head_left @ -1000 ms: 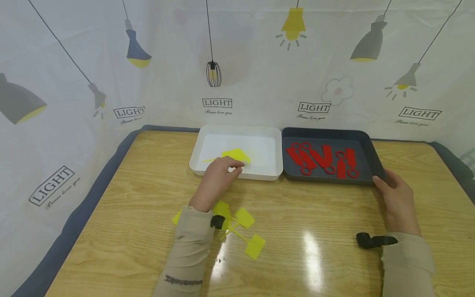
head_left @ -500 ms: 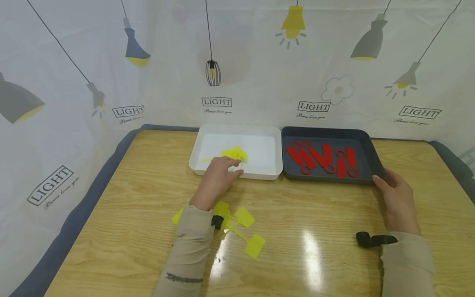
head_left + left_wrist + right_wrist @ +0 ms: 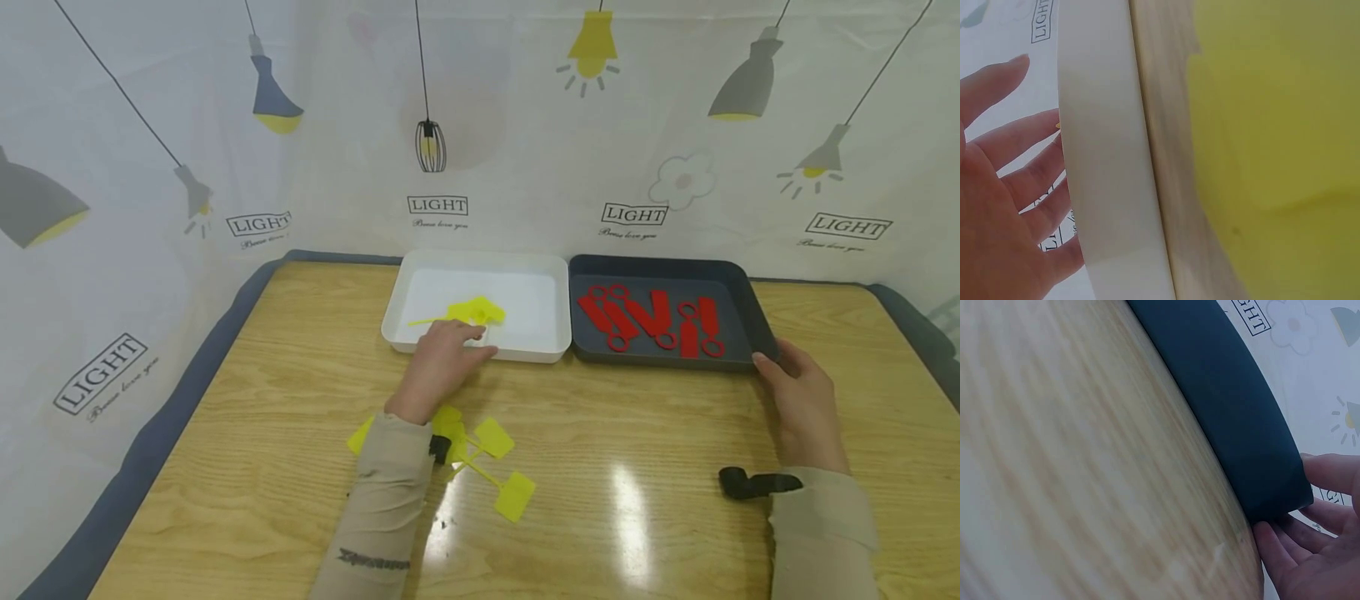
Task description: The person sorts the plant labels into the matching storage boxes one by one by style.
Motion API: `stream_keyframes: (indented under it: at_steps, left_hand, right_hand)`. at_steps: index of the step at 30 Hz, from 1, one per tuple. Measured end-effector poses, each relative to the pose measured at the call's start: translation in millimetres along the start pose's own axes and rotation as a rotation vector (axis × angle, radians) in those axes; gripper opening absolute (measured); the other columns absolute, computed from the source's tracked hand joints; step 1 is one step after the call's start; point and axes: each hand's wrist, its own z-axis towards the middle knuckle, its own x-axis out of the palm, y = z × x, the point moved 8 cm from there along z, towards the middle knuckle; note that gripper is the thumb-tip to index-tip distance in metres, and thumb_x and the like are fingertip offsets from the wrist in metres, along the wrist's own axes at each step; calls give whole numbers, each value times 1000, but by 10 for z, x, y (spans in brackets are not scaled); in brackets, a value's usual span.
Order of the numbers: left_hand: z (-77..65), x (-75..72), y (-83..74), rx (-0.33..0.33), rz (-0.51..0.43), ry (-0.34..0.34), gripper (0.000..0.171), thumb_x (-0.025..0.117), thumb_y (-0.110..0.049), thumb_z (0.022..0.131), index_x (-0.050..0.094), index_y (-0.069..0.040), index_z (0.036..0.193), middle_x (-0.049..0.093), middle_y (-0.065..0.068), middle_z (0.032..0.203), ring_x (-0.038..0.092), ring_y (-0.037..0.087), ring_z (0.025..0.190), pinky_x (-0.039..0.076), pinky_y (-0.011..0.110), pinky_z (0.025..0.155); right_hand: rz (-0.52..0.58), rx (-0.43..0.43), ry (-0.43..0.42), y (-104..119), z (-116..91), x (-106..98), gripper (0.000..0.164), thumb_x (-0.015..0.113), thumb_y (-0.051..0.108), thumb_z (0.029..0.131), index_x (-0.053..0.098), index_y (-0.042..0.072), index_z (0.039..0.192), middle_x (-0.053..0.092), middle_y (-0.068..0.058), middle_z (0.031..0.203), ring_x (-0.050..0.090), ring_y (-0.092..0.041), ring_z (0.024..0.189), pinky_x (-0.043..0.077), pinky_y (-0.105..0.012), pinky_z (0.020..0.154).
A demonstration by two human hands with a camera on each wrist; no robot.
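My left hand [image 3: 437, 362] reaches over the near rim of the white tray [image 3: 528, 287], fingertips close to a small pile of yellow flag-shaped tags with thin stems [image 3: 487, 310]. In the left wrist view its fingers spread behind the tray wall [image 3: 1107, 156], with the thumb apart and nothing held. My right hand [image 3: 806, 408] grips the near right corner of the dark grey tray [image 3: 660, 367]. Thumb on the rim and fingers under the corner [image 3: 1285, 500] show in the right wrist view. Several red tags with ring ends [image 3: 660, 310] lie in the dark tray.
More yellow tags [image 3: 515, 496] lie on the wooden table [image 3: 585, 433], partly hidden under my left forearm. Both trays stand side by side at the back, near a printed cloth backdrop [image 3: 517, 167]. A black strap mount [image 3: 757, 483] sticks out from my right sleeve.
My left fingers have dipped slightly into the white tray, and the thumb stands farther from them. The yellow tags there have shifted a little. My right hand has stayed on the dark tray.
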Motion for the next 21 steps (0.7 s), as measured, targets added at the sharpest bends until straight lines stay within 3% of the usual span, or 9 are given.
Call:
stream_keyframes:
  at_steps: [13,21]
  left_hand:
    - [4,32,-8,-7,39,19,40,57,-38,86,62,-10,114,60,5,113,48,27,109,38,41,92]
    - [-22,105,10,-13,81,95,48,52,-45,87,56,-12,122,56,7,118,46,27,110,33,46,92]
  right_hand:
    - [-27,7,-2,0,11,-4,74,59,44,80,22,25,142,17,0,147,18,-11,131,19,-27,106]
    - [-56,18,-13,5,6,-11,73,58,45,81,21,27,142,18,0,147,19,-10,131,19,-28,106]
